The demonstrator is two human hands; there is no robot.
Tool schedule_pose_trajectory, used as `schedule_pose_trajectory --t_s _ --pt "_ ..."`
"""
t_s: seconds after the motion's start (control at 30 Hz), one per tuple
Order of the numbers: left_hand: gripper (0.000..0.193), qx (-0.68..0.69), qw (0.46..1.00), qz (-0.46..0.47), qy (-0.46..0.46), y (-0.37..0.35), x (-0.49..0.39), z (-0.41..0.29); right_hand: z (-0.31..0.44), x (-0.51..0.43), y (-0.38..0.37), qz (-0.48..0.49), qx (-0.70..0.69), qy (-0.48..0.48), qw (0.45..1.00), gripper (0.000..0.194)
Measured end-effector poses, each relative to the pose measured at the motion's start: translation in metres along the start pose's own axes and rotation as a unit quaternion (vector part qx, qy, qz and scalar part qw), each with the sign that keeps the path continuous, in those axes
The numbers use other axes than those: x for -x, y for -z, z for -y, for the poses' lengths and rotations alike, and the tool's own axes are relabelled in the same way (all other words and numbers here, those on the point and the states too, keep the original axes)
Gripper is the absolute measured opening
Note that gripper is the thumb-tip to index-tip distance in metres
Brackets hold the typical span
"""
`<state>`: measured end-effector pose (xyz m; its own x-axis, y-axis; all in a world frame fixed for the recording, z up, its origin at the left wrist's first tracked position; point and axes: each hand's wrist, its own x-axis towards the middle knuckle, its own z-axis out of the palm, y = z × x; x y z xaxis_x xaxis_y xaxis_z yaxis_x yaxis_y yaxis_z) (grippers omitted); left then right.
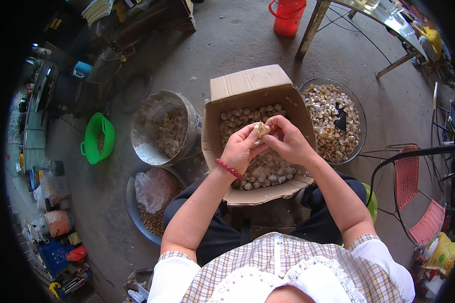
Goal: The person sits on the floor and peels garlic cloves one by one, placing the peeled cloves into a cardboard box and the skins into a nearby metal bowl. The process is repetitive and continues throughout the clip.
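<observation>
My left hand (pixel 238 149), with a red bead bracelet at the wrist, holds a garlic bulb (pixel 262 130) between thumb and fingers. From the other side, the thumb and fingertips of my right hand (pixel 290 142) close on the same bulb. Both hands are above an open cardboard box (pixel 250 82) between my knees. Inside it lie many whole garlic bulbs (pixel 263 180) and loose papery skins. Right of the box stands a round basin (pixel 360 104) full of separated cloves (pixel 326 146), with a black angular piece (pixel 340 121) on top.
Left of the box, a tilted white bucket (pixel 146 149) contains garlic skins. Below it, a blue basin (pixel 131 200) holds small pieces and a clear plastic bag (pixel 151 191). A green basket (pixel 91 132), red bucket (pixel 286 22), table (pixel 388 17), woven chair (pixel 406 178) and seated person (pixel 432 41) surround me.
</observation>
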<state>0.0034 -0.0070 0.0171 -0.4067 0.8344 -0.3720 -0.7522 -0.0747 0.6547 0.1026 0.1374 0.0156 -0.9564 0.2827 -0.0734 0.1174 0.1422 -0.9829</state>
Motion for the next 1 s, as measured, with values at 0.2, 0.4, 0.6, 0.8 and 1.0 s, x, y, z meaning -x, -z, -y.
schedule_pose_trajectory --t_s 0.2,0.4,0.6,0.8,1.0 --pt "0.030 0.024 0.999 -0.049 -0.004 -0.004 0.000 -0.001 0.000 0.000 -0.002 -0.001 -0.043 -0.016 0.999 0.021" --pt "0.030 0.072 0.996 -0.051 -0.004 -0.002 0.001 -0.005 0.001 -0.002 0.006 0.014 -0.314 -0.081 0.946 0.016" --pt "0.030 0.147 0.988 -0.051 0.002 0.002 0.001 -0.012 0.005 -0.003 0.015 -0.053 -0.462 -0.100 0.879 0.016" --pt "0.026 0.108 0.994 -0.034 -0.002 0.005 0.001 -0.013 0.012 -0.001 0.018 -0.029 -0.203 -0.063 0.977 0.020" --pt "0.025 -0.179 0.981 -0.066 -0.041 -0.001 0.004 -0.009 0.013 0.002 0.007 0.013 -0.123 -0.049 0.991 0.018"
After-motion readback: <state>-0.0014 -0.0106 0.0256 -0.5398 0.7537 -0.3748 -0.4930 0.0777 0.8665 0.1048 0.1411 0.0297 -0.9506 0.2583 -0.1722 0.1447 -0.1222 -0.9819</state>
